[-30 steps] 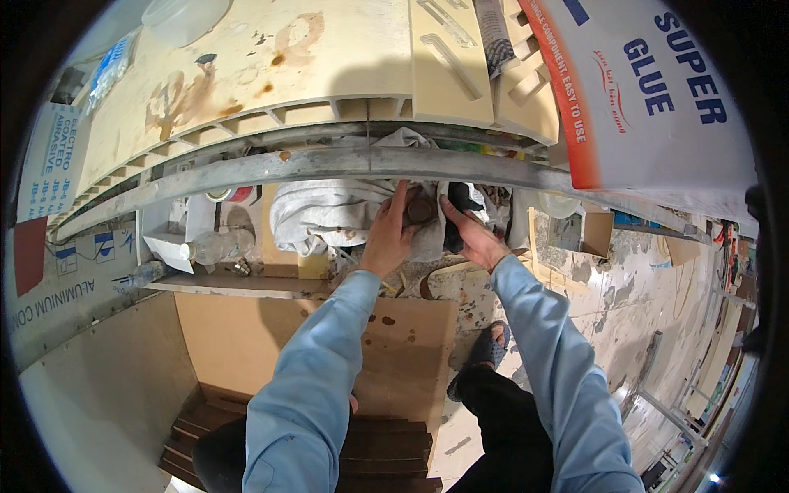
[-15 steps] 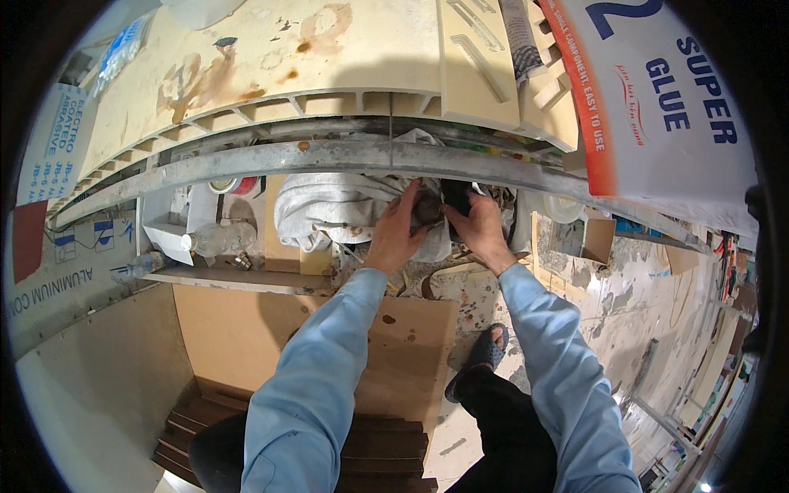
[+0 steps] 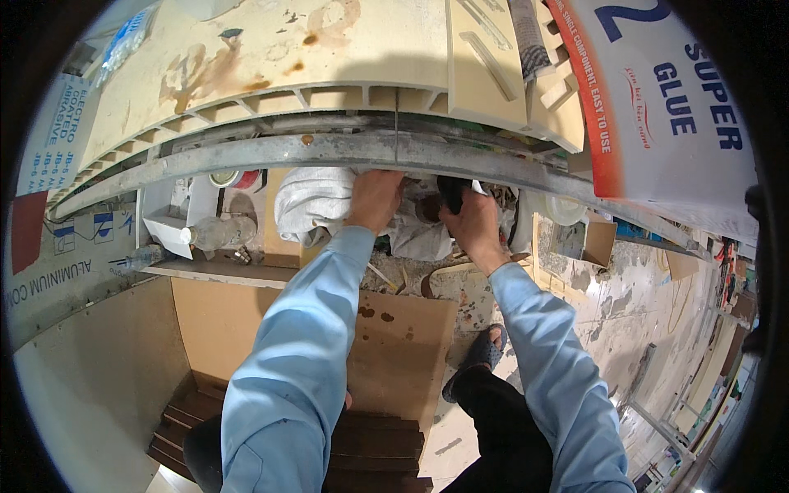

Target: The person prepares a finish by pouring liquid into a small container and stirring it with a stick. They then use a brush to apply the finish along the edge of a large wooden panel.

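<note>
Under the metal rail (image 3: 271, 156), both my arms reach into a low shelf. My right hand (image 3: 477, 226) is closed round a black object (image 3: 451, 194) whose kind I cannot make out. Beside it lies a round brown thing (image 3: 428, 207), partly wrapped in cloth. My left hand (image 3: 376, 200) rests on the crumpled light grey cloth (image 3: 308, 197), back of the hand up. Its fingertips go in behind the rail and are hidden, so their grip does not show. Folds of the cloth also lie between the two hands.
Above the rail is a stained cream panel (image 3: 271, 57). A large white and orange box (image 3: 657, 107) stands at right. Left of the cloth lie a clear plastic bottle (image 3: 222, 234) and a white open box (image 3: 177, 218). A small cardboard box (image 3: 599, 241) sits right.
My left hand has moved left and away from the brown thing, onto the cloth, its fingers now behind the rail. My right hand still holds the black object, nearly in place.
</note>
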### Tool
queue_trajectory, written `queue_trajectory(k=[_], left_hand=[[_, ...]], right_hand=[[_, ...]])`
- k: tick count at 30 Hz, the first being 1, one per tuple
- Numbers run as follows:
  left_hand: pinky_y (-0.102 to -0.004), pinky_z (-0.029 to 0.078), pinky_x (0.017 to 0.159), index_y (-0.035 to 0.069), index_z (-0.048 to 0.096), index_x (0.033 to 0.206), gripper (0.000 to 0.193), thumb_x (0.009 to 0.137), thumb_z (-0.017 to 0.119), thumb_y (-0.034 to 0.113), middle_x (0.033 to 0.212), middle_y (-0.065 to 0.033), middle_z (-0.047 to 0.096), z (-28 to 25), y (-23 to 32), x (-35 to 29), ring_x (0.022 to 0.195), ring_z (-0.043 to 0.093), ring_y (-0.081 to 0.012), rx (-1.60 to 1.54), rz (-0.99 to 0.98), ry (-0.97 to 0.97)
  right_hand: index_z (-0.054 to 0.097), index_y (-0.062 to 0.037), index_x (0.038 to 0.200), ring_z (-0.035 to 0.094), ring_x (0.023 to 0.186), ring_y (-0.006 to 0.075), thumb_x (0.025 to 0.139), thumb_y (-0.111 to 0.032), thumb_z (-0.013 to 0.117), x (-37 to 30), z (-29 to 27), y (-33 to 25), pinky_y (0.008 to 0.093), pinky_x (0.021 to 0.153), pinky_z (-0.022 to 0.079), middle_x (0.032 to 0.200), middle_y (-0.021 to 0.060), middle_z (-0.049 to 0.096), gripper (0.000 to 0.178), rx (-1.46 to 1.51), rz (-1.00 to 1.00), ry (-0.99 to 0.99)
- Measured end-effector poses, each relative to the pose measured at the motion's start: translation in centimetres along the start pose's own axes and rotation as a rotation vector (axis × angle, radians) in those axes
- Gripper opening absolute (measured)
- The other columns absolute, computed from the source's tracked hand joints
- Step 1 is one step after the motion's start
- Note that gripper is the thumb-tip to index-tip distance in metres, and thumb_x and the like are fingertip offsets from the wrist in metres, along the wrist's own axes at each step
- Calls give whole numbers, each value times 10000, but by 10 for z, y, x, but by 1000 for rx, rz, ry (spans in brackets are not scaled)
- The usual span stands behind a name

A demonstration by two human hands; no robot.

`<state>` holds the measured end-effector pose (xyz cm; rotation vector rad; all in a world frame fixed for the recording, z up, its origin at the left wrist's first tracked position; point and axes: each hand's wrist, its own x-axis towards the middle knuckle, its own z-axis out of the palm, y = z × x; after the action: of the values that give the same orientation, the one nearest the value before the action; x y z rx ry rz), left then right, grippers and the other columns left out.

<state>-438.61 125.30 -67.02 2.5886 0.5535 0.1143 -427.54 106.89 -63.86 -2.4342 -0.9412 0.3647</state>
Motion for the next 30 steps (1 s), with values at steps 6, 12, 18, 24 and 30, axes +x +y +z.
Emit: queue_trajectory(k=[6, 12, 18, 24, 30], left_hand=[[-542, 562, 832, 44, 675, 1195, 334, 864, 710, 65, 1023, -243, 720, 10, 5, -18, 937, 699, -450, -97, -24, 249], [-555, 561, 849, 86, 660, 1278, 390, 892, 713, 108, 1005, -209, 735, 6, -3, 1, 910, 708, -455, -69, -147, 45], [-539, 527, 872, 53, 733, 1057, 179, 944, 705, 189, 1073, -201, 726, -1, -7, -13, 975, 687, -447, -281, -352, 143], [-504, 521, 940, 43, 749, 1070, 203, 882, 696, 99, 1151, -200, 718, 11, -31, -20, 1079, 654, -432, -226, -215, 615], [-522, 562, 853, 30, 746, 989, 169, 832, 694, 69, 1051, -230, 732, -1, -68, -6, 996, 691, -453, 68, -256, 301]], right_hand=[[710, 40, 939, 713, 849, 477, 756, -219, 813, 1, 3, 2, 513, 742, 572, 851, 291, 710, 334, -10, 5, -34], [706, 40, 929, 713, 851, 475, 744, -220, 812, -1, 2, 0, 510, 740, 574, 856, 295, 710, 337, -13, 8, -25], [697, 48, 906, 708, 831, 481, 747, -222, 808, 0, 1, -3, 518, 738, 570, 825, 294, 701, 332, 7, 14, -52], [692, 52, 937, 707, 851, 480, 755, -214, 803, 2, 4, -3, 519, 753, 570, 846, 301, 702, 341, 6, 33, -73], [673, 58, 959, 702, 872, 492, 771, -215, 848, 1, 7, -6, 513, 748, 579, 901, 298, 711, 375, -8, -5, -85]])
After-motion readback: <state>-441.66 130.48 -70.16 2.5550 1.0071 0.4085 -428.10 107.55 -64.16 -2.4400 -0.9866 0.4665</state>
